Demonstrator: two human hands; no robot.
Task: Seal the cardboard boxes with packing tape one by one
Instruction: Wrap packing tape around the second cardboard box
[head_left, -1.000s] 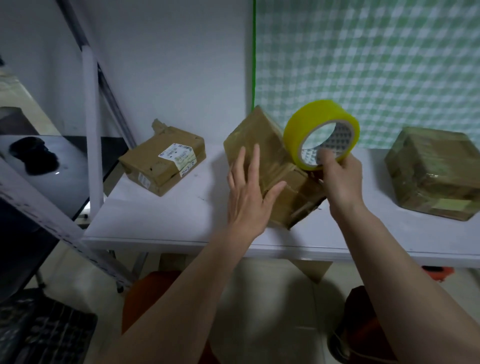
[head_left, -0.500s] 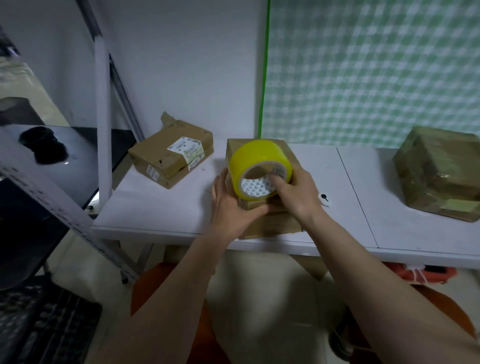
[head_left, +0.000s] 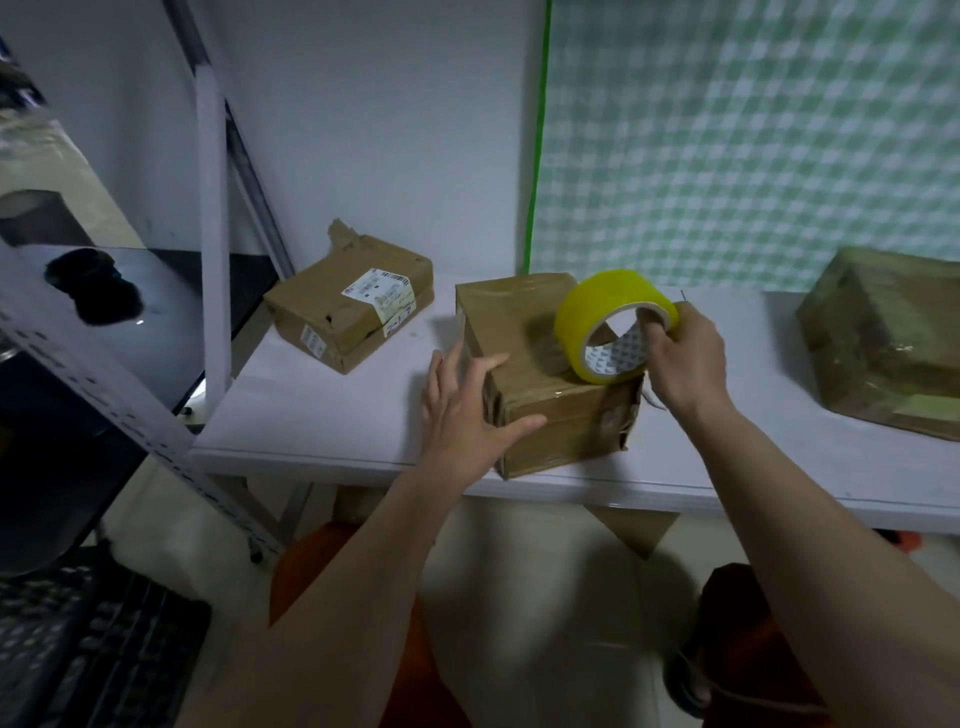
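A brown cardboard box (head_left: 524, 332) sits flat near the front edge of the white table (head_left: 332, 415). My left hand (head_left: 462, 410) presses against its front left corner, fingers spread over the edge. My right hand (head_left: 685, 358) grips a roll of yellow packing tape (head_left: 602, 317), which stands on edge on the right part of the box top. Glossy tape covers part of the box top and front.
A flatter box with a white label (head_left: 353, 306) lies at the table's back left. A tape-wrapped box (head_left: 883, 332) stands at the right. A grey metal shelf frame (head_left: 213, 218) rises at the left, with a black surface behind it. A green checked sheet hangs behind.
The box has been laid flat from tilted. The tape roll has moved from the box's front to its top right. My left hand has slid to the front left corner.
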